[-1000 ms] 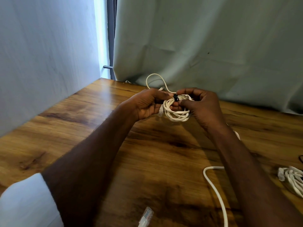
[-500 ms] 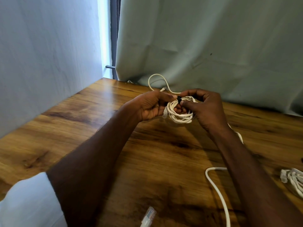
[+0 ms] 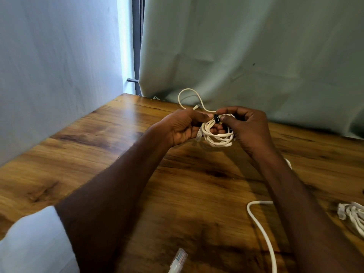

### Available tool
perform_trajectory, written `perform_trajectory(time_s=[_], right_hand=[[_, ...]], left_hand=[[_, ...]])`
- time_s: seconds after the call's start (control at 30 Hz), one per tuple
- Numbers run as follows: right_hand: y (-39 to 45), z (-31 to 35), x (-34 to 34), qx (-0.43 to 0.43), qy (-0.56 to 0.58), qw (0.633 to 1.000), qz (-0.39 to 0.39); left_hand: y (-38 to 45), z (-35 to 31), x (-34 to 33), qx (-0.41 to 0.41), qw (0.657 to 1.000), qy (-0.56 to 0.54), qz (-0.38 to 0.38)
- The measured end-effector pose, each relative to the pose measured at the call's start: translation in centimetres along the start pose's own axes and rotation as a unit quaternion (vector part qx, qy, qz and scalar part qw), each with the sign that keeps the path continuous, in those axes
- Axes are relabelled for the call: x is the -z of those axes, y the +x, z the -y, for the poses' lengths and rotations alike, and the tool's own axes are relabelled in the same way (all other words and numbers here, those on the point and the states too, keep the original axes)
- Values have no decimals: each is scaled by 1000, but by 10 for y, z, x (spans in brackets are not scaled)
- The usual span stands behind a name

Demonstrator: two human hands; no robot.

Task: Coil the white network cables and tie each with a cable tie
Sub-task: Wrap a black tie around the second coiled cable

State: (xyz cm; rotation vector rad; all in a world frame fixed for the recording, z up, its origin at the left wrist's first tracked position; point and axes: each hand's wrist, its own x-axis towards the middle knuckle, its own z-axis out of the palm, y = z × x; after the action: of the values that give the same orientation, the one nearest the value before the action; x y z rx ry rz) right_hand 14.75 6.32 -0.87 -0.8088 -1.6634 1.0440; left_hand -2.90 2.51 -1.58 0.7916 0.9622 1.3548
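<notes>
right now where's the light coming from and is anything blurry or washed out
Head view: daylight enters through the bright gap between wall and curtain, throwing a pale glare on the table below it; the hands and coiled cable are fairly sharp; the clear plug at the bottom edge is soft.

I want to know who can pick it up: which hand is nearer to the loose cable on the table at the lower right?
Right. The right hand holds the coil, and its forearm passes over the loose cable. The left hand is further away, at the coil's other side.
</notes>
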Motion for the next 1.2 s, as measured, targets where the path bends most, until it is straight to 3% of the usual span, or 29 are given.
perform_trajectory(time_s=[0.47, 1.2], right_hand=[[4, -7, -2, 36, -80, 996, -20], [2, 5, 0, -21, -11, 1000, -6]], left_hand=[[3, 2, 1, -1, 1000, 4, -7], [-1, -1, -4, 0, 1000, -9, 2]])
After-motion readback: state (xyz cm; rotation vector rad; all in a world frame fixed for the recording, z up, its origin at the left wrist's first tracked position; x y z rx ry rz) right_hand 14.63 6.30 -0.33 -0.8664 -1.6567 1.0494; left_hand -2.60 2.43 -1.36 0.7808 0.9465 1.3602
